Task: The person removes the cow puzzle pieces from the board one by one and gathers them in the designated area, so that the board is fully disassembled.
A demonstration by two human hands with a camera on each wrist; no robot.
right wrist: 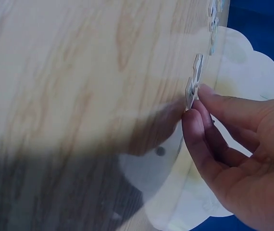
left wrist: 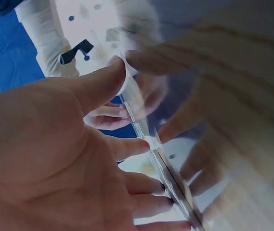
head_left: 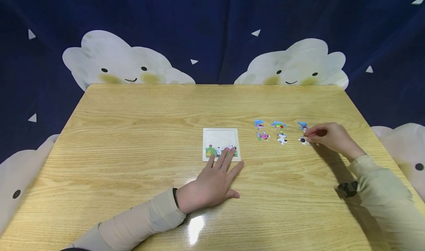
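A square white puzzle frame (head_left: 204,144) lies at the middle of the table, with green-and-white picture pieces along its lower side. My left hand (head_left: 214,184) lies palm down with fingers spread, fingertips over the frame's lower edge and those pieces. In the left wrist view the left hand (left wrist: 79,159) shows its palm side, fingers extended. To the right, my right hand (head_left: 332,138) pinches a black-and-white puzzle piece (head_left: 303,140) between thumb and fingers. The right wrist view shows this piece (right wrist: 193,86) tilted up at the fingertips of the right hand (right wrist: 242,144).
Several loose puzzle pieces lie in two rows right of the frame, among them a white one (head_left: 282,138), a pink one (head_left: 263,136) and a blue one (head_left: 259,123). The wooden table (head_left: 132,133) is glossy. A dark blue curtain (head_left: 212,29) with clouds hangs behind.
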